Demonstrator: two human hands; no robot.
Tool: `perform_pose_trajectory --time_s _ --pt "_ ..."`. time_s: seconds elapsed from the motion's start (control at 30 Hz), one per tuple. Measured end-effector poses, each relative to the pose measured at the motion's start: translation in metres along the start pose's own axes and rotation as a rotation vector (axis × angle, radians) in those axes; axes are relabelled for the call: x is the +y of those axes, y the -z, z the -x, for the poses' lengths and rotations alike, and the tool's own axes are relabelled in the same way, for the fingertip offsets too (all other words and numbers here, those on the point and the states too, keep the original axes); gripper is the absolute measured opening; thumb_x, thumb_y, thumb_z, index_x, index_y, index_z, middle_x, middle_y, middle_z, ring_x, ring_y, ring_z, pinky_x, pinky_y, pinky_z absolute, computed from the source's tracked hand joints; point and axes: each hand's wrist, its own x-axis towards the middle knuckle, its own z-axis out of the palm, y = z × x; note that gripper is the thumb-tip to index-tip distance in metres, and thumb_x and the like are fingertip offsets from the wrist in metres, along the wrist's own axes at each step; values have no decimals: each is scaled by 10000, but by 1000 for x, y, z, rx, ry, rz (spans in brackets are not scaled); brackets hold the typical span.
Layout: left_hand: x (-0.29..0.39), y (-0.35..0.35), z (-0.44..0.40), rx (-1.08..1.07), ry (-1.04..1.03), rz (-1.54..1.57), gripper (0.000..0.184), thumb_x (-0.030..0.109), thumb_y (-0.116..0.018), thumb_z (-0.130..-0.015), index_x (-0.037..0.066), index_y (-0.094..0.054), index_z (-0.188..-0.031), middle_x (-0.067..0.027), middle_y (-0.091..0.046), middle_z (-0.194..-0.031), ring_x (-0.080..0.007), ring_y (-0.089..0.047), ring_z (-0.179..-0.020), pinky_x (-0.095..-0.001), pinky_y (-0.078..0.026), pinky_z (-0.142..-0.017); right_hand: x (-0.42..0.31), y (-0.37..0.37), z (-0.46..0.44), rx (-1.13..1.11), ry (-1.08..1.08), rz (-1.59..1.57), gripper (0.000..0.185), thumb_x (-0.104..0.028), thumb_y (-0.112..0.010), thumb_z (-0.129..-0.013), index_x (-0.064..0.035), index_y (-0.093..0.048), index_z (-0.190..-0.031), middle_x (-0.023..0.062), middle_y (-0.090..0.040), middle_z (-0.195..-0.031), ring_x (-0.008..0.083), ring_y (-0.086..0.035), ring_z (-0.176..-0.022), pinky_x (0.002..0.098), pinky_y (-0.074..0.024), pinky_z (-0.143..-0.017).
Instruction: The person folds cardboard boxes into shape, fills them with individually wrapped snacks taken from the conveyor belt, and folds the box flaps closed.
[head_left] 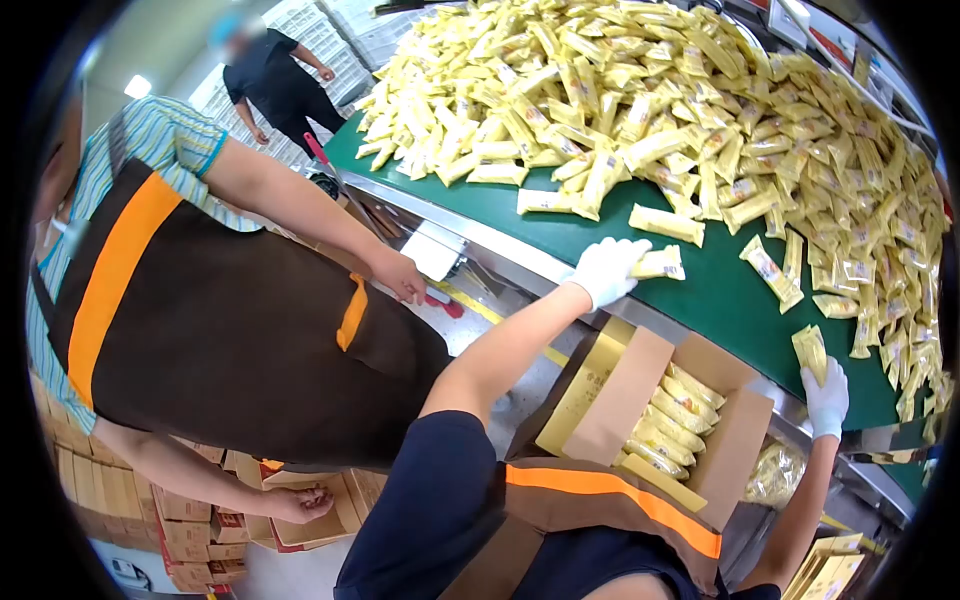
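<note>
My left hand (606,274), in a white glove, is closed on one end of a yellow packet (660,263) over the green table surface (690,300). At the right, my gloved right hand (825,400) grips another yellow packet (809,352), which stands up from the fingers near the table's edge. Between my arms an open cardboard box (735,450) holds several yellow packets (678,420) lying in a row. Beyond my hands rises a large heap of the same packets (620,100), with a few loose ones (667,224) at its near side.
A co-worker in a brown apron (230,320) stands close at my left, both bare hands low. Another person (280,85) stands farther back. Cardboard boxes (190,530) are stacked at the lower left. A clear bag (775,474) hangs beside the open box.
</note>
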Motion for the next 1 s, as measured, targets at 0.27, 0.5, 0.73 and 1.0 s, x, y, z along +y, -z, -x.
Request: perform_pose_trajectory --time_s 0.27,0.5,0.73,1.0 --pt "16 11 1 9 34 54 521 439 -487 -933 94 -503 -1323 -190 -669 -1050 -376 -642 -923 -473 -505 -815 57 -55 -25 139 567 367 418 -136 -464 -938 -15 -452 -1339 211 -556 -1262 389 -548 -1134 450 -473 -931" --pt "29 7 20 66 -132 -77 659 322 -714 -788 134 -462 -1367 -157 -536 -1059 -349 -545 -960 -443 -475 -807 -48 -3 12 203 330 181 951 -308 -805 -638 -107 -351 -1449 139 -501 -1015 323 -545 -963 417 -504 -742" --pt "35 1 14 -56 -115 -158 771 362 -711 -787 57 -378 -1412 -151 -536 -1130 -335 -553 -1033 -426 -476 -854 -30 -8 -21 66 230 166 925 -318 -778 -711 -110 -311 -1481 138 -501 -1047 321 -534 -984 412 -465 -828" --pt "41 4 18 -124 -62 -170 808 369 -690 -821 96 -292 -1469 -146 -536 -1146 -333 -590 -1009 -424 -506 -831 -43 4 -23 123 310 114 934 -383 -776 -688 -133 -333 -1471 119 -512 -1049 297 -538 -982 396 -457 -787"
